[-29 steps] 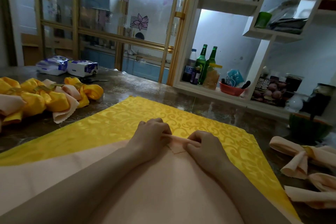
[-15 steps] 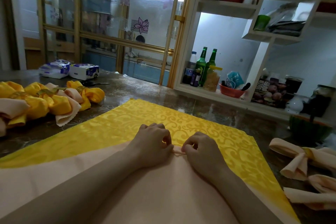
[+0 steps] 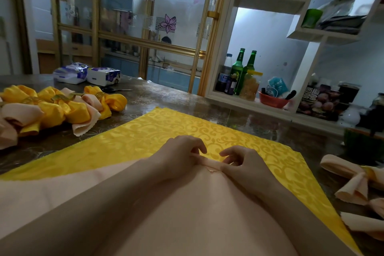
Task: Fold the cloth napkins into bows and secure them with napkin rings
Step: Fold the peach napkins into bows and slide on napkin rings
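My left hand [image 3: 178, 157] has its fingers curled, thumb and forefinger pinching the far corner of the peach napkin [image 3: 187, 214]. My right hand [image 3: 246, 165] pinches the same narrow fold from the other side, thumb underneath, the index finger lifted a little and not fully closed. The two hands sit just beside each other with the folded strip between them. A small tip of cloth pokes out below the fold.

The peach napkin lies flat toward me, under both forearms, on top of a yellow patterned napkin [image 3: 145, 137] that spreads wider and shows on the far side and to the right. Both are on the dark table [image 3: 166, 97].

To my left is a pile of finished bows [image 3: 62, 110], yellow and peach (gold napkin ring [image 3: 99, 94] around one). To my right are peach bows [image 3: 353, 181], one with a gold band.

Further back on the left: two tissue packs [image 3: 87, 72] and scissors [image 3: 116, 90]. Behind the table, a shelf with two green bottles [image 3: 239, 68] and a red bowl [image 3: 272, 100].
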The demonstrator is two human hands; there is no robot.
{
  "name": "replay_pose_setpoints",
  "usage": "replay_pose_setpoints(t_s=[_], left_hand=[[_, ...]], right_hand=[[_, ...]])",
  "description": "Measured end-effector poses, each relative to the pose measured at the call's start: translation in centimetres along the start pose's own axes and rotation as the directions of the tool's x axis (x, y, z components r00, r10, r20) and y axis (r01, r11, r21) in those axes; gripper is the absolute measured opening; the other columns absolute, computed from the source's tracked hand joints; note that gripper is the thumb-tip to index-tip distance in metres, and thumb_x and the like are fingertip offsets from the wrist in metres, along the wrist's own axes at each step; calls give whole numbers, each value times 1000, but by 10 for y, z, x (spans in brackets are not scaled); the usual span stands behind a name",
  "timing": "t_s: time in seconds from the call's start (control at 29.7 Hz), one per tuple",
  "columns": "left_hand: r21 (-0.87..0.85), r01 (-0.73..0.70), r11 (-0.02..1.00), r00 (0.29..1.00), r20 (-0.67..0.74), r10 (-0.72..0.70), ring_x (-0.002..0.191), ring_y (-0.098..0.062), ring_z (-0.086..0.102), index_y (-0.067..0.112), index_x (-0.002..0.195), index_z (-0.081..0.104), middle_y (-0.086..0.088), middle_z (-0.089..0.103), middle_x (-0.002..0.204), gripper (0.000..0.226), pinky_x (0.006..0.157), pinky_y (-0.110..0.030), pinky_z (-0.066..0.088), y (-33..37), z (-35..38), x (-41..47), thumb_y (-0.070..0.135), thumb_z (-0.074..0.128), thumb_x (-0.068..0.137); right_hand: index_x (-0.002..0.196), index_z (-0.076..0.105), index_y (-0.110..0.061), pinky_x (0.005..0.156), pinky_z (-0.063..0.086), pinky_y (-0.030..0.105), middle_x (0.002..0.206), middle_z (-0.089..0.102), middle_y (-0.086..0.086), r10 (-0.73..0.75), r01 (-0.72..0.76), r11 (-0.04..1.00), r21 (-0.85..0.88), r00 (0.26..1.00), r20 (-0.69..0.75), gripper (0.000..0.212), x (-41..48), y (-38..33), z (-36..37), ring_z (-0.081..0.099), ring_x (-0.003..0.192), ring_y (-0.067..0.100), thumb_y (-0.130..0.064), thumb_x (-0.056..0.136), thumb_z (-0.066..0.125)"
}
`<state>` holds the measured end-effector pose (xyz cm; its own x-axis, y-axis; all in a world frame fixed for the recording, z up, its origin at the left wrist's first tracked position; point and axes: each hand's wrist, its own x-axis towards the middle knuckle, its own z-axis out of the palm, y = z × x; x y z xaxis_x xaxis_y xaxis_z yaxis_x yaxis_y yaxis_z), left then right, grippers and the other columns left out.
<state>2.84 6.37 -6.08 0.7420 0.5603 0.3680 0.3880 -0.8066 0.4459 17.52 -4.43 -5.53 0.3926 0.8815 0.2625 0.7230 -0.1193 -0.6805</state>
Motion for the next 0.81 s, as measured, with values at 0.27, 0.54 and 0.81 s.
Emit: replay_pose_setpoints(t_s=[0.27,0.54,0.81], left_hand=[[71,32,997,997,-74,-27,97,-11,53,23,96,68,8,60,99,17,93,-34,40,4,4,-3,17,53,89],[157,8,988,995,-103,9,96,-7,43,24,96,68,9,55,97,14,90,-25,32,6,-1,-3,31,60,87],[69,30,997,995,96,-37,69,-4,46,25,88,60,16,47,72,3,65,-22,39,11,-8,-4,28,60,87]], right_hand=[[77,64,-24,65,40,19,74,57,-10,-120,100,964,-247,991,-66,8,-1,0,3,50,70,6,-16,78,64],[79,52,-25,70,35,19,88,52,-7,-247,224,874,-431,969,3,16,-4,-8,4,47,83,10,-11,78,59],[73,60,-27,65,36,15,80,52,-13,-211,243,904,-351,969,127,13,-4,-10,-1,48,72,3,-19,83,57]])
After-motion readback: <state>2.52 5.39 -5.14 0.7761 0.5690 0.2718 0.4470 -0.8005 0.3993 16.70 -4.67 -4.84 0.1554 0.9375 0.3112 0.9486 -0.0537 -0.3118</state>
